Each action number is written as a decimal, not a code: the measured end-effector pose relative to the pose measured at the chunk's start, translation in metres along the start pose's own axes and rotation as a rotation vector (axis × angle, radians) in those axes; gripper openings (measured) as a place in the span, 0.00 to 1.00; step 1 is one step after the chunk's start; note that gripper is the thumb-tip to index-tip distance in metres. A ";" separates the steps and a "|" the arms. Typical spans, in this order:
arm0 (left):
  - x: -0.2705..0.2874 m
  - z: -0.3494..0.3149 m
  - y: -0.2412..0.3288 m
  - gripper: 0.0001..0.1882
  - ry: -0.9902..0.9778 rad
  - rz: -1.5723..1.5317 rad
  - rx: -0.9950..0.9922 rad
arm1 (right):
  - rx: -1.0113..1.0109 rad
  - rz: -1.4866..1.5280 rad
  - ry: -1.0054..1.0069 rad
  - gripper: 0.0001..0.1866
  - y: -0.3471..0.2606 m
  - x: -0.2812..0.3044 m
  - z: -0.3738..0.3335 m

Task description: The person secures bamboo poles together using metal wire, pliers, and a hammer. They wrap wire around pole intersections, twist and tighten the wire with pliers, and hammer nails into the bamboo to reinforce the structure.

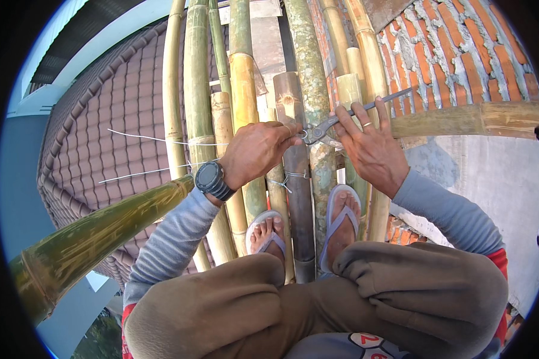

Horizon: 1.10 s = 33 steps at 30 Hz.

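My left hand point(259, 149) is closed in a pinch on a thin pale wire point(153, 138), whose loose ends trail out to the left over the bamboo poles. In my right hand point(371, 146) is a pair of dark metal pincers point(320, 130), gripped with one handle pointing up to the right. The pincers' jaws meet the wire right beside my left fingertips, above a dark bamboo pole point(296, 197). Lower on that pole, another wire tie point(293, 175) binds it to a thinner pole. My palm hides part of the wire.
My sandalled feet point(341, 224) rest on the row of lengthwise bamboo poles point(199, 72). A thick green pole point(102, 239) slants in from the left, and a crosswise bamboo point(467, 121) runs right. Beyond are a tiled roof point(114, 113) and a brick wall point(461, 48).
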<state>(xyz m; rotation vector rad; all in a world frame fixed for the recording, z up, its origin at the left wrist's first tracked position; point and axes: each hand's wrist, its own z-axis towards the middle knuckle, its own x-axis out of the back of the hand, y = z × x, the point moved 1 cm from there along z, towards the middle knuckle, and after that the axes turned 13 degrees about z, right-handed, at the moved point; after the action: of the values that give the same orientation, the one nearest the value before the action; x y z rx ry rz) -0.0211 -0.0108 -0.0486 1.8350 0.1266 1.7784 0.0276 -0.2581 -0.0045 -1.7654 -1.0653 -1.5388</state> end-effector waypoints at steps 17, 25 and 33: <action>0.013 -0.020 0.023 0.12 0.053 0.155 -0.012 | 0.226 0.212 -0.252 0.09 0.018 0.002 -0.013; 0.014 -0.034 0.021 0.23 0.117 0.426 -0.147 | 0.226 0.215 0.019 0.15 0.005 0.004 -0.023; 0.014 -0.032 0.021 0.21 0.079 0.475 -0.160 | 0.190 0.297 -0.047 0.11 0.002 0.010 -0.020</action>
<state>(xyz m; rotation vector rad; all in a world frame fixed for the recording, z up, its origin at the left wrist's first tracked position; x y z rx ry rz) -0.0566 -0.0110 -0.0280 1.7781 -0.4453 2.1046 0.0186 -0.2736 0.0092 -1.7440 -0.8910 -1.1835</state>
